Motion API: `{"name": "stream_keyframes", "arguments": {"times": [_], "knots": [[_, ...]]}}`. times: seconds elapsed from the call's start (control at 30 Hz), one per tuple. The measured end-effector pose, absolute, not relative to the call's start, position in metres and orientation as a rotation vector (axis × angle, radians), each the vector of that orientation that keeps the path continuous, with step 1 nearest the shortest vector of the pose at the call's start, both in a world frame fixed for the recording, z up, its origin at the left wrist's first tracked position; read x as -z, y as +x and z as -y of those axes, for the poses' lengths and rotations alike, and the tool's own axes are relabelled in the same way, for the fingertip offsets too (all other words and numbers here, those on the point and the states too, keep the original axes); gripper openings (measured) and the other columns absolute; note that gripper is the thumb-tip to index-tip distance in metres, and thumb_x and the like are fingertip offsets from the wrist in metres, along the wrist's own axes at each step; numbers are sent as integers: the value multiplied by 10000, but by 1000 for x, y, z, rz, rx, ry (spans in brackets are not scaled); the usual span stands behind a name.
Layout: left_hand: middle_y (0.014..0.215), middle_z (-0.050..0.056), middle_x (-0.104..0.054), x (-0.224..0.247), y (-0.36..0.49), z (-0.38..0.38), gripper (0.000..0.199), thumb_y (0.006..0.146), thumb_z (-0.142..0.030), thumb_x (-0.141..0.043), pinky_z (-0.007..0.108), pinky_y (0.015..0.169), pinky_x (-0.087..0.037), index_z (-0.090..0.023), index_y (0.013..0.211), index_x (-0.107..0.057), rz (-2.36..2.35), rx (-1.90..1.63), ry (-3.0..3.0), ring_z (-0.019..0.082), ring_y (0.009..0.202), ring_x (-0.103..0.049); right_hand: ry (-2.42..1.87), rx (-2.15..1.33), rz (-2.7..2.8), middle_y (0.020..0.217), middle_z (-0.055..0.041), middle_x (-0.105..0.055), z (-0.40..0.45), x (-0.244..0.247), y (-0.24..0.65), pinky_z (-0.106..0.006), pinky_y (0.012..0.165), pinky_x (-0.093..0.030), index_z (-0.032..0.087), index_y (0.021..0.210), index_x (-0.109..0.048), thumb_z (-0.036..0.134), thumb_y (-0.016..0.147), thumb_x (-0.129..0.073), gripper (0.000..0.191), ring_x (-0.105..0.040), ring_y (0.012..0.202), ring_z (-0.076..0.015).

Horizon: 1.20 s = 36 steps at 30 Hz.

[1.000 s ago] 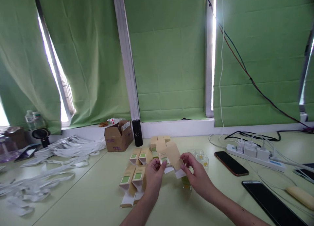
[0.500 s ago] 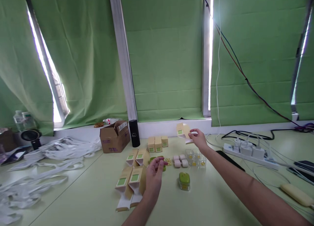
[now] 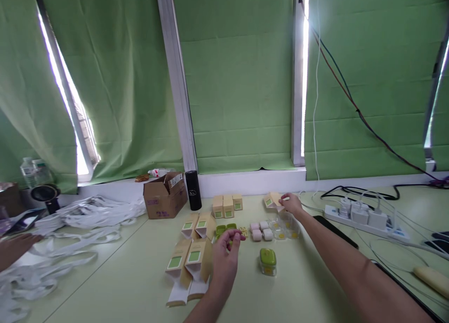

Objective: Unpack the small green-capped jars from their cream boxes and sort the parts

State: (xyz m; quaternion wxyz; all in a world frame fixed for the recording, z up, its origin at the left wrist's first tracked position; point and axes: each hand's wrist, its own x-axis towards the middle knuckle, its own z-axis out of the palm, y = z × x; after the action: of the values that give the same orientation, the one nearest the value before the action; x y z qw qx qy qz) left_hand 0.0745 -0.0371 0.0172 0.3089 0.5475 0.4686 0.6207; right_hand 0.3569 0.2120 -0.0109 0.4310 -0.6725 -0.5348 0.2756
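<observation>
Our R hand [image 3: 291, 204] pinches the small kraft box [image 3: 272, 200] w/ a green label, at the far side of the surface [image 3: 122, 276], just behind the clear containers [image 3: 285, 228]; our L hand [image 3: 226, 253] is half curled, fingers close together, nr the green lids [image 3: 224, 229], nothing seen in its grip; the yellow pieces [image 3: 243, 232] & pink-white blocks [image 3: 261, 231] sit between lids & containers; the green-lidded container [image 3: 268, 261] stands alone, nearer us.

To the L of our L hand, four open cartons [image 3: 189, 257] w/ green labels stand in two rows; behind the lids, three closed boxes [image 3: 227, 206] are grouped; the brown cardboard box [image 3: 164, 197] is beside the black cylinder [image 3: 193, 190]; at far L, another person's hand [image 3: 17, 248] is over the white straps [image 3: 80, 229]; the power strip [image 3: 365, 224] lies to the R.
</observation>
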Motion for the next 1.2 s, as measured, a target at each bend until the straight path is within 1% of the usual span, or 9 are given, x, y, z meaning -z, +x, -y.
{"name": "stream_keyframes", "arguments": {"times": [0.43, 0.7, 0.77, 0.8, 0.83, 0.87, 0.97, 1.1, 1.2], "knots": [[919, 116, -768, -14, 79, 36, 461, 857, -635, -651, 402, 826, -529, -188, 935, -729, -1276, -1626, 1496, 283, 893, -697, -1678, -671, 1416, 1328, -91, -635, -190, 12, 358, -439, 923, -587, 198, 1292, -625, 364, 994, -657, 343, -666, 1109, -245], [916, 114, -776, -12, 77, 35, 365, 849, -545, -648, 375, 771, -461, -196, 923, -728, -1367, -1590, 1540, 288, 886, -690, -1516, -490, 1334, 1326, -96, -634, -161, -11, 362, -453, 931, -586, 195, 1301, -615, 370, 1002, -646, 348, -667, 1101, -238], [914, 115, -777, -11, 78, 35, 335, 839, -511, -654, 386, 796, -465, -195, 921, -729, -1378, -1587, 1564, 287, 879, -689, -1459, -443, 1307, 1298, -95, -649, -149, -18, 359, -451, 942, -574, 190, 1265, -633, 364, 1005, -636, 313, -665, 1098, -237], [922, 115, -777, -10, 78, 35, 318, 836, -493, -658, 392, 815, -471, -195, 923, -730, -1376, -1586, 1580, 285, 880, -689, -1426, -422, 1295, 1222, -115, -686, -141, -21, 356, -438, 973, -543, 179, 1176, -672, 322, 1008, -594, 234, -660, 1097, -248], [932, 115, -777, -10, 78, 36, 300, 834, -475, -664, 397, 829, -477, -197, 924, -731, -1371, -1584, 1596, 283, 882, -690, -1390, -403, 1286, 1154, -124, -710, -133, -23, 352, -429, 995, -513, 176, 1102, -689, 283, 1003, -540, 208, -655, 1098, -257], [944, 115, -778, -10, 78, 36, 281, 831, -458, -671, 400, 840, -484, -199, 923, -732, -1365, -1581, 1613, 282, 887, -691, -1351, -391, 1283, 1121, -120, -721, -123, -24, 347, -424, 986, -501, 183, 1064, -688, 265, 982, -506, 216, -657, 1081, -261], [967, 112, -776, -8, 78, 37, 228, 817, -404, -689, 410, 867, -497, -205, 918, -737, -1364, -1569, 1642, 284, 913, -693, -1240, -401, 1311, 1068, -100, -733, -87, -23, 327, -394, 870, -510, 198, 1047, -664, 285, 918, -473, 246, -667, 983, -258], [957, 99, -777, -7, 79, 35, 195, 799, -335, -687, 421, 907, -493, -201, 933, -732, -1368, -1537, 1644, 280, 933, -700, -1107, -483, 1455, 1010, -54, -728, -30, -8, 299, -351, 768, -508, 227, 1053, -656, 324, 855, -565, 239, -650, 850, -226], [960, 104, -778, -8, 79, 33, 192, 804, -313, -676, 431, 929, -487, -194, 948, -719, -1355, -1524, 1640, 284, 961, -708, -1042, -625, 1576, 1034, -54, -698, 4, 8, 285, -348, 761, -497, 235, 1119, -635, 403, 898, -595, 281, -622, 854, -222]]}}
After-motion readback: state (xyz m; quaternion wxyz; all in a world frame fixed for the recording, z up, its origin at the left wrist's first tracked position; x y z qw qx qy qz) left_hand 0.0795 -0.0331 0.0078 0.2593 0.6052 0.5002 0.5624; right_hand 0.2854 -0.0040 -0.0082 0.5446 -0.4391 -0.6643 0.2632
